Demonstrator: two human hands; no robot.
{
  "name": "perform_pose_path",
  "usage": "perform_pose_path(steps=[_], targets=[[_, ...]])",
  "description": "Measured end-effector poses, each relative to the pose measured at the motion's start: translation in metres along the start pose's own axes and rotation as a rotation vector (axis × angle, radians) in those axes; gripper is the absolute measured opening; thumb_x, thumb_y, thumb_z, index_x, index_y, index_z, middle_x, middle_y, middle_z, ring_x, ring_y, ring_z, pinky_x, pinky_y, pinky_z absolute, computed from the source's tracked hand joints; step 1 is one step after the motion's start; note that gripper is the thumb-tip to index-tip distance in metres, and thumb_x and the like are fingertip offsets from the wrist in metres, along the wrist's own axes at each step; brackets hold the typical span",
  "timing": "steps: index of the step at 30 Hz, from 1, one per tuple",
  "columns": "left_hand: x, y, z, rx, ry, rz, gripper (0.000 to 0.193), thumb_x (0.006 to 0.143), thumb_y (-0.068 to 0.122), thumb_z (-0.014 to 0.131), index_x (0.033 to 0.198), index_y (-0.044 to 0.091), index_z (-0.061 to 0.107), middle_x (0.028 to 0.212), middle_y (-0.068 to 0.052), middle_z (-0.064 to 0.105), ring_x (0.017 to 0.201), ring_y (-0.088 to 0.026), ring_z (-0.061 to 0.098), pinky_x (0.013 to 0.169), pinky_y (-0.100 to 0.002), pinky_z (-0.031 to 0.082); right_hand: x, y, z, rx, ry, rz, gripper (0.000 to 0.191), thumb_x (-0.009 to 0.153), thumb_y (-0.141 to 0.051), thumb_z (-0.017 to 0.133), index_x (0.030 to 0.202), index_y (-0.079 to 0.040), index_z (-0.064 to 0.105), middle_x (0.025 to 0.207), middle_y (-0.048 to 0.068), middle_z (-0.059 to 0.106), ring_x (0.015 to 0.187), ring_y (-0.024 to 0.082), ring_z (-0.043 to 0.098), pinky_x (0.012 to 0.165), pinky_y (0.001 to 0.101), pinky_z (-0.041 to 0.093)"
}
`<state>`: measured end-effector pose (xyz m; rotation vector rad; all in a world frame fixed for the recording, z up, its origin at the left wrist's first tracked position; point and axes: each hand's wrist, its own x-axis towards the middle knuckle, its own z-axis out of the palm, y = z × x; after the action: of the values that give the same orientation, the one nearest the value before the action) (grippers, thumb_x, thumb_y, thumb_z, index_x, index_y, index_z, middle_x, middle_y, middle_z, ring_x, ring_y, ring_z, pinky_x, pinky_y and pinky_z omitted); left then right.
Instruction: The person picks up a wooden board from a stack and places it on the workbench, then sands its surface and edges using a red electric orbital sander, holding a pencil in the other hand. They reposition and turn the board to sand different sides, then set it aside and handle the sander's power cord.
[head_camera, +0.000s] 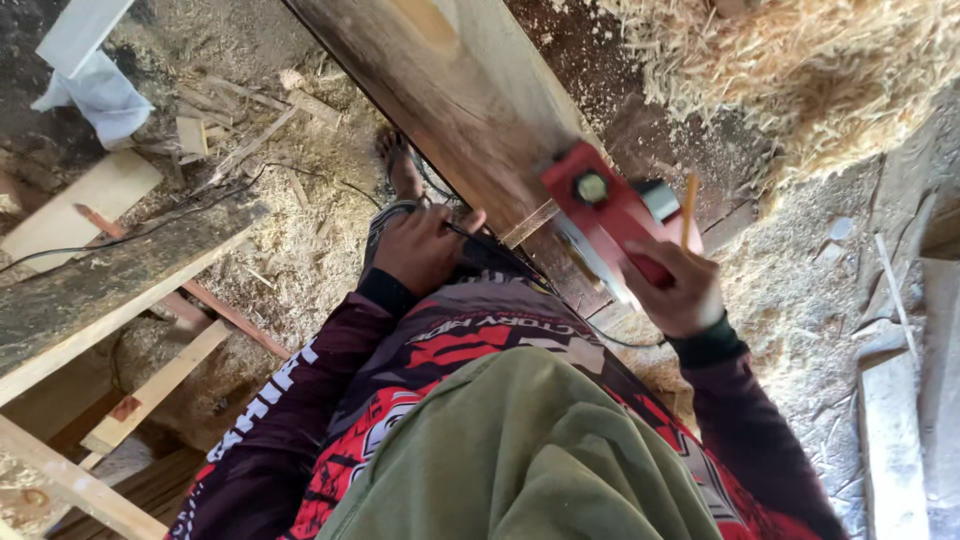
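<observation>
the right hand (682, 290) grips the red power tool (605, 215) and a pencil (689, 210) on the plank (470, 100), fingers wrapped tight, while the left hand (420, 250) closes on the black cord (480, 245), keeping it off the wood.

Both arms reach forward in dark sleeves. The left hand (420, 250) is curled closed, knuckles up; the right hand (680, 290) is clenched, wrist bent.
</observation>
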<state>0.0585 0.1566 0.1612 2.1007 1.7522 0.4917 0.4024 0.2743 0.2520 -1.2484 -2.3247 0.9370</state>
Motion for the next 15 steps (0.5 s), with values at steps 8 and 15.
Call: perform_pose_path(steps=[8, 15], targets=[[-0.003, -0.012, -0.008, -0.051, 0.120, -0.249, 0.062, 0.090, 0.019, 0.067, 0.151, 0.018, 0.054, 0.115, -0.017, 0.062, 0.085, -0.035, 0.066, 0.072, -0.048, 0.054, 0.080, -0.041, 0.024, 0.112, 0.021, -0.085, 0.022, 0.092, -0.011, 0.081, 0.111, -0.004, 0.073, 0.099, 0.014, 0.075, 0.086, 0.021, 0.076, 0.076, 0.0315, 0.060], [0.006, -0.044, 0.008, -0.248, 0.093, -0.599, 0.075, 0.096, 0.031, 0.065, 0.161, 0.012, 0.033, 0.128, -0.025, 0.056, 0.095, -0.044, 0.066, 0.077, -0.050, 0.056, 0.146, -0.059, 0.056, 0.142, 0.031, -0.129, 0.021, 0.094, -0.011, 0.079, 0.113, -0.005, 0.073, 0.097, 0.014, 0.076, 0.085, 0.021, 0.077, 0.076, 0.0315, 0.061]])
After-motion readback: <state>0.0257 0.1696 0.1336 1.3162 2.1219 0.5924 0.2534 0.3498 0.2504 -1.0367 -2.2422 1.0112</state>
